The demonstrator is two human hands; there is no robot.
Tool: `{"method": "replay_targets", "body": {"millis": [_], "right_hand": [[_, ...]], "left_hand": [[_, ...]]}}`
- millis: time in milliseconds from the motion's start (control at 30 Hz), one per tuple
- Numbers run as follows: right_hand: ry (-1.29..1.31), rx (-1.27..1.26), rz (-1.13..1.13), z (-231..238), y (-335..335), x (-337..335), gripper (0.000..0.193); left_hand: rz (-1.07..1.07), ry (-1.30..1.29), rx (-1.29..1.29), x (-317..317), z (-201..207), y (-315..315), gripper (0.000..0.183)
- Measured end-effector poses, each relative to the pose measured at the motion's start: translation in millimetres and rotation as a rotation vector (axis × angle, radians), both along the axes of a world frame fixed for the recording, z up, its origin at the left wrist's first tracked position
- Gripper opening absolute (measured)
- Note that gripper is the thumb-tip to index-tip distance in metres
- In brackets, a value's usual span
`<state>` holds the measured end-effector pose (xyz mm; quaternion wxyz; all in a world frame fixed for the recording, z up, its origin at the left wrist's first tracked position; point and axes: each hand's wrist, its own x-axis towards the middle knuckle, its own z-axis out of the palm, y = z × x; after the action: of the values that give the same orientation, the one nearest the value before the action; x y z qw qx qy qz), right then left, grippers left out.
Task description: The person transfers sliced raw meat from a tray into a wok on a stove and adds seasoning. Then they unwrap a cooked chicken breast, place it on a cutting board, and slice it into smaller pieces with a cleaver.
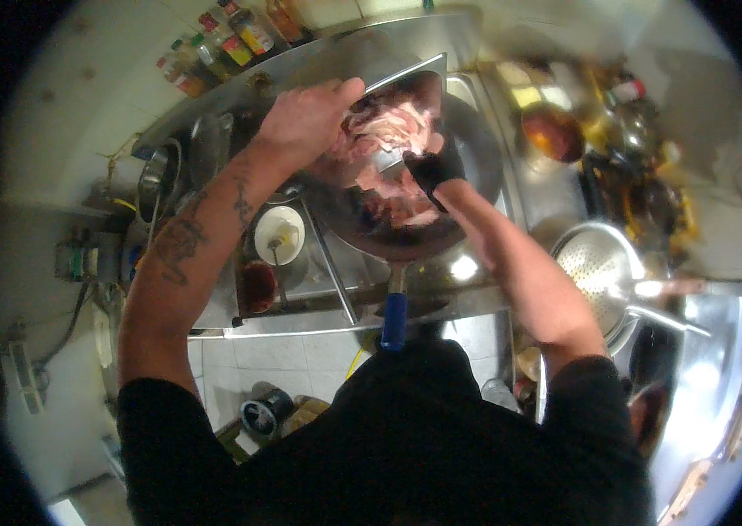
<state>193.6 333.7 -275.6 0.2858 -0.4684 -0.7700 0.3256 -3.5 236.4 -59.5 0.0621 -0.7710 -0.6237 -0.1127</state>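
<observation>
Head view: left fingers (351, 90) grip a tray (404, 74); whether dark, blurred right fingers (429, 170) close, I cannot tell.

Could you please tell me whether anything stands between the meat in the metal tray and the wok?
Nothing visible blocks the meat: the left hand holds the metal tray over the wok, where other pieces already lie. Only the right hand is close by, at the meat's lower right.
</observation>
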Motion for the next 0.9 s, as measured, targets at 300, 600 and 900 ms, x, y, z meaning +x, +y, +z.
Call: {"method": "replay_targets", "body": {"millis": [300, 600, 900], "right_hand": [[-0.032, 0.152, 0.183, 78.7, 17.5, -10.1, 0.042], [0.213, -0.23, 0.453, 132.8, 54.6, -67.2, 0.048], [-0.221, 0.616, 0.505, 78.7, 67.5, -147.8, 0.046]], "left_hand": [[-0.09, 0.14, 0.118, -10.7, 8.2, -2.5, 0.024], [-0.003, 0.21, 0.251, -9.3, 40.9, -34.4, 0.018], [0.058, 0.142, 0.556, -22.2, 68.1, -41.7, 0.019]]}}
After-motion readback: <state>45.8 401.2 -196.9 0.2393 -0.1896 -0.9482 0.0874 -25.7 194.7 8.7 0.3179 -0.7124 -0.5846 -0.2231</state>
